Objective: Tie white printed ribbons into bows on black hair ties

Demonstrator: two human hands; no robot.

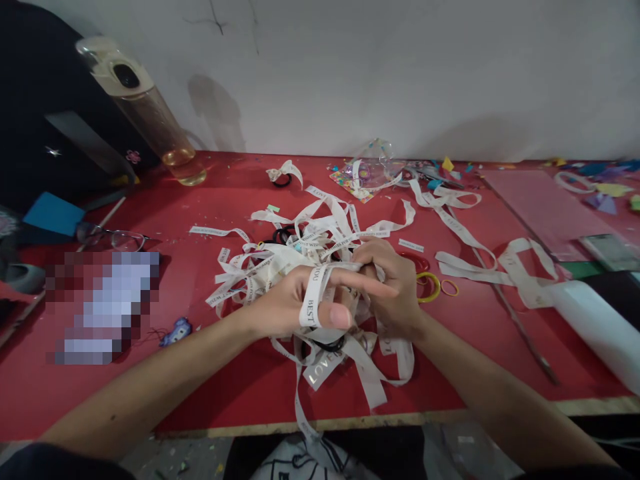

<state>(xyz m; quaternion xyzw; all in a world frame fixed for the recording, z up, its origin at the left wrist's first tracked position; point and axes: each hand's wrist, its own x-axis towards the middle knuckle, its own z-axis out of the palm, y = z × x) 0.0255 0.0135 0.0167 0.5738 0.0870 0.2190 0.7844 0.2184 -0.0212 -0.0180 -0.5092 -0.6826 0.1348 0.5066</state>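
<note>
A white printed ribbon (312,299) loops over my left hand (285,300) between thumb and index finger, with "BEST" and "YOU" readable on it. That hand's index finger and thumb point right, and its other fingers are mostly hidden. My right hand (393,280) is closed with curled fingers at the ribbon's right end, close against the left fingertips. Under both hands lies a tangled heap of white printed ribbons (320,233). Black hair ties (284,235) show among the ribbons. One strand hangs over the table's front edge toward my lap.
On the red table (225,393) stand a bottle (155,120) at back left, glasses (120,239) and a small purple figure (177,331). A ribbon bow on a hair tie (283,175) lies behind. Yellow bands (429,287), a stick (520,327) and loose ribbons (465,233) are to the right.
</note>
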